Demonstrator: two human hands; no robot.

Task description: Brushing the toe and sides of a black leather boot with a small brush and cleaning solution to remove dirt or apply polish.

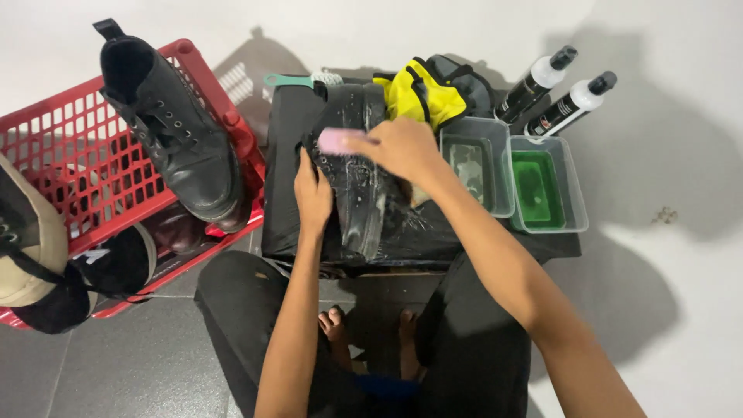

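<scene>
Head view showed a wet black boot [362, 193] lying on a black-covered stand [286, 224]; it looked stiff, fairly heavy and slippery, best gripped at the upper's edge. The left hand [312, 197] clasped that edge; the right hand [402, 147] was closed around a pink brush [337, 141]. Two clear tubs [542, 190] sat beside it, over grey floor tiles [131, 364].

bare forearms, black trousers, bare feet
</scene>
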